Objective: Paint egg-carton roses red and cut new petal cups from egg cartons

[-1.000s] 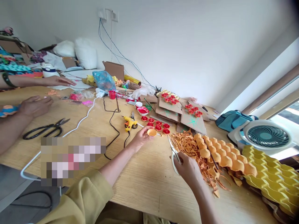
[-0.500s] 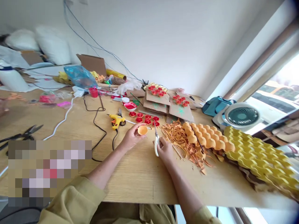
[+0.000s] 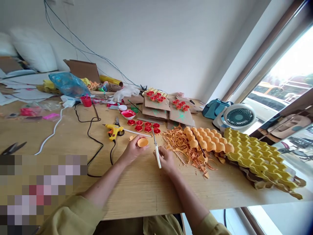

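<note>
My left hand (image 3: 132, 150) is closed on a small orange egg-carton cup (image 3: 142, 142), its hollow facing up toward me. In my right hand (image 3: 166, 158) are white-handled scissors (image 3: 156, 150), blades pointing away from me and looking nearly closed. A gap lies between the scissors and the cup. Just beyond my left hand is a small orange piece (image 3: 131, 138) on the table. Several red paper flowers (image 3: 147, 128) stand in rows past the scissors' tips. Orange trimmings (image 3: 179, 140) are heaped right of my right hand.
A yellow glue gun (image 3: 113, 131) with a black cord lies left of centre. Orange (image 3: 210, 139) and yellow egg trays (image 3: 254, 155) fill the right side. Stacked cardboard (image 3: 156, 112) holds more red flowers, near a bowl of red paint (image 3: 128, 114). Black scissors (image 3: 14, 148) lie far left.
My view has swung to the right, so the scene sits further left. The scissors' handles have come closer together and the tool has turned slightly. The cup stays in my left hand.
</note>
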Demonstrator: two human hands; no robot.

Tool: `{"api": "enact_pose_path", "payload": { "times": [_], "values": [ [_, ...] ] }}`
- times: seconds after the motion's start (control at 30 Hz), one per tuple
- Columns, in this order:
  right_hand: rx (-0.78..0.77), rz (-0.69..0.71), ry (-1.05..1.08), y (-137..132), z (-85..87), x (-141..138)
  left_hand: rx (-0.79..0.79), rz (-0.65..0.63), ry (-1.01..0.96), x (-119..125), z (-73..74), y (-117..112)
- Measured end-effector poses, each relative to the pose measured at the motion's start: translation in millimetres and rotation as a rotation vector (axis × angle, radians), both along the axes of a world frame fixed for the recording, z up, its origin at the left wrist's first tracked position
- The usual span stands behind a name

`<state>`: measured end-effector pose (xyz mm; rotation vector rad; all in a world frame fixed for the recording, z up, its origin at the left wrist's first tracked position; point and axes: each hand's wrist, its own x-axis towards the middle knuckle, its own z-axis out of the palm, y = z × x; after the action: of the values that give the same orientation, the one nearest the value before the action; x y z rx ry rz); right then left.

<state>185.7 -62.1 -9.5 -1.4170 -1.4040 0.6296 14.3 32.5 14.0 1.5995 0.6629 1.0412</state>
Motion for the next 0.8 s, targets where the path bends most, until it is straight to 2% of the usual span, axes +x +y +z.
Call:
{"api": "enact_pose_path", "payload": {
  "times": [0.13,0.23,0.33,0.4,0.53,0.8],
  "values": [
    [-0.103,0.199,0.172,-6,5.2,-9,-0.169,-0.102,-0.168,-1,1.6,-4],
    [-0.103,0.213,0.280,-7,10.3,-9,-0.251,-0.177,-0.142,0,-6.8,1],
    [-0.009,0.080,0.383,-4,13.1,1,-0.052,-0.041,0.122,5,-16.3,5],
    [0.042,0.006,0.427,-3,13.2,9,0.090,0.013,0.221,7,-18.4,2],
    [0.058,-0.009,0.461,-4,12.9,14,0.194,-0.008,0.234,8,-12.6,-8],
    [-0.011,0.062,0.352,-10,13.2,6,0.225,0.031,0.139,3,-7.7,-8]
  ]
}}
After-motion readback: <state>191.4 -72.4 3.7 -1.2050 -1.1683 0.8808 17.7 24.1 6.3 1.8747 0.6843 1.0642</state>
